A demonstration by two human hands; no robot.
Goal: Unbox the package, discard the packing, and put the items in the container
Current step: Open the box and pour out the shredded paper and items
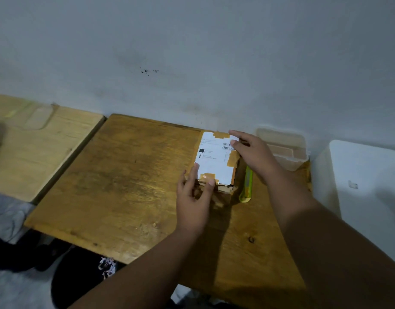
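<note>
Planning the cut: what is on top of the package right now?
A white label with brown tape strips, plus fingertips of the left hand and right hand. The closed package hides its contents.

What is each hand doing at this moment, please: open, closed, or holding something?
Left hand: open, straight fingers pressing the near end of the taped brown cardboard box.
Right hand: open, fingertips touching its far right corner.
</note>
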